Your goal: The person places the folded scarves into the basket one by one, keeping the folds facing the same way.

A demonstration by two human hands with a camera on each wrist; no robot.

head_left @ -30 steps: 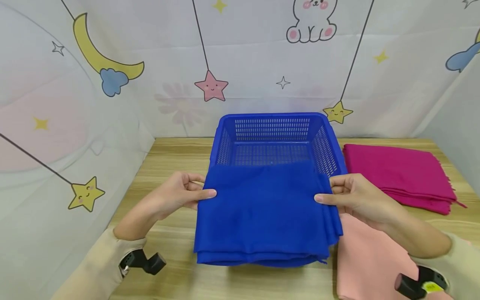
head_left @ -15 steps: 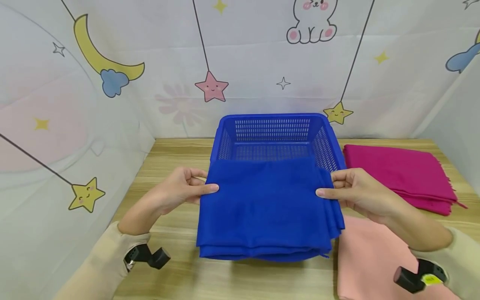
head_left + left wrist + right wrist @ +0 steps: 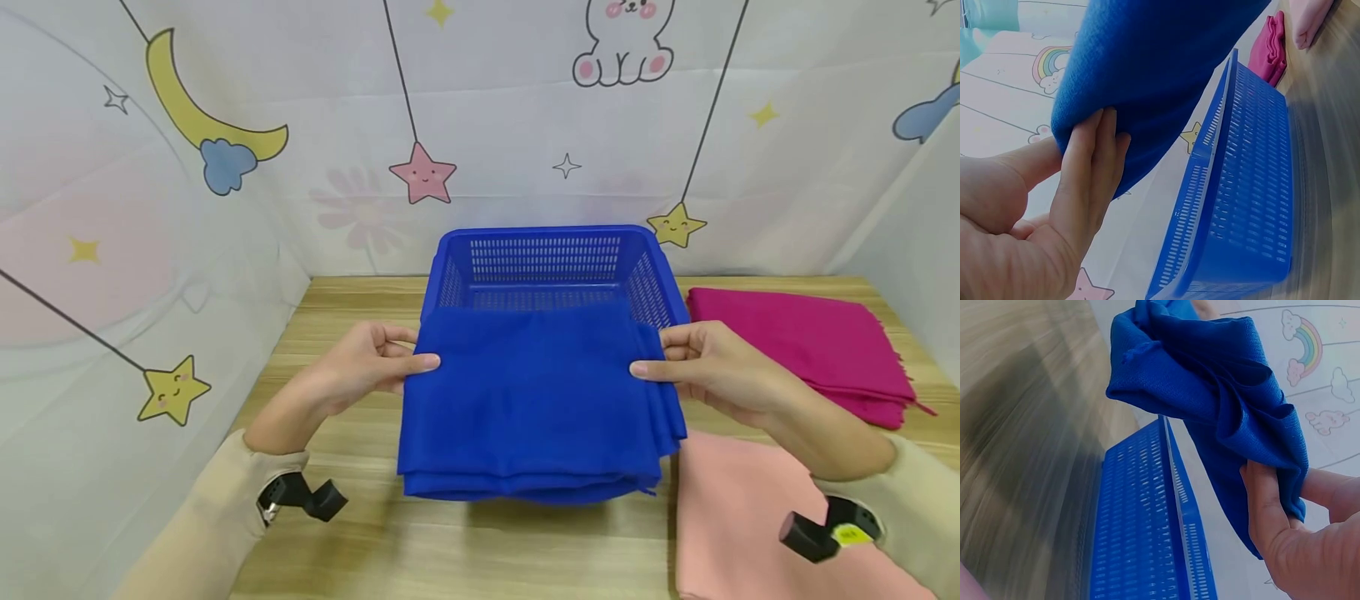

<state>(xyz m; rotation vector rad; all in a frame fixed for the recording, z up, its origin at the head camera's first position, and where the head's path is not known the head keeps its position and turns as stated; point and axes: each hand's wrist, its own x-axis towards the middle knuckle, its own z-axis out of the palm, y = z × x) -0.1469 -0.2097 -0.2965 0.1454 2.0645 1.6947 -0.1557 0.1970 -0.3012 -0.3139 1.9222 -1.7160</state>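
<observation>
A folded blue cloth [image 3: 528, 400] is held up in the air between both hands, in front of and partly over the near side of a blue plastic basket [image 3: 543, 232]. My left hand [image 3: 367, 367] pinches its left edge, thumb on top and fingers underneath. On the opposite edge my right hand [image 3: 712, 371] pinches the layers in the same way. The right wrist view shows several stacked folds of the cloth [image 3: 1210, 381] above the fingers. In the left wrist view the basket [image 3: 1244, 187] stands below the cloth, apart from it. The cloth hides the basket's near wall in the head view.
A folded magenta cloth [image 3: 802, 350] lies on the wooden table [image 3: 360, 500] right of the basket. Nearer, a folded pink cloth [image 3: 750, 508] lies partly under the right forearm. A white printed curtain [image 3: 510, 108] hangs behind the table.
Both hands have moved forward, away from the body, carrying the blue cloth farther over the basket's near side. The basket and the other cloths have stayed in place.
</observation>
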